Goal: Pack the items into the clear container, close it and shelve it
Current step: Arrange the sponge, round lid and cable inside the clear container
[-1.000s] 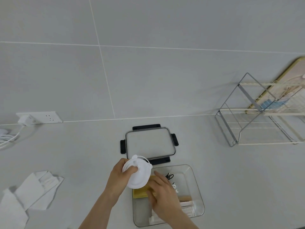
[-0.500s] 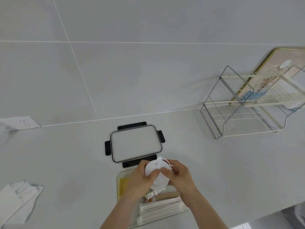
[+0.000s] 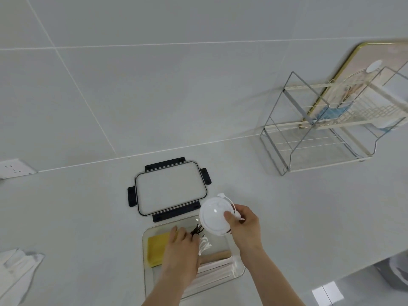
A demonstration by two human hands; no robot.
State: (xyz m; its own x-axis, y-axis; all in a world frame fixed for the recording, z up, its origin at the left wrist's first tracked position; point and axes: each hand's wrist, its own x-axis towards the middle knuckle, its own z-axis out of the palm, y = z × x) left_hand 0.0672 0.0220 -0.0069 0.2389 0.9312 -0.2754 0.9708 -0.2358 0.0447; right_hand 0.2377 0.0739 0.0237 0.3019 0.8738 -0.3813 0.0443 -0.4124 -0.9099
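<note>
The clear container [image 3: 239,271] lies on the counter near its front edge. Inside are a yellow pad [image 3: 155,248], black hair ties [image 3: 197,230], a white cord bundle [image 3: 204,245], a wooden stick [image 3: 217,257] and pale wrapped sticks [image 3: 217,271]. My left hand [image 3: 182,250] reaches into the container, fingertips at the hair ties; its grip is hidden. My right hand [image 3: 241,226] holds a round white disc [image 3: 214,216] with a loop, above the container's far right corner. The lid [image 3: 171,187], clear with black clips, lies flat just behind the container.
A two-tier wire shelf rack [image 3: 320,138] stands at the back right against the wall, with a framed picture [image 3: 357,85] behind it. Crumpled white packaging [image 3: 17,274] lies at the left. A wall socket [image 3: 13,168] is at far left. The counter edge drops off at the lower right.
The white disc passed from my left hand, through both hands, to my right hand alone. My left hand dropped into the container. The view swung to the right.
</note>
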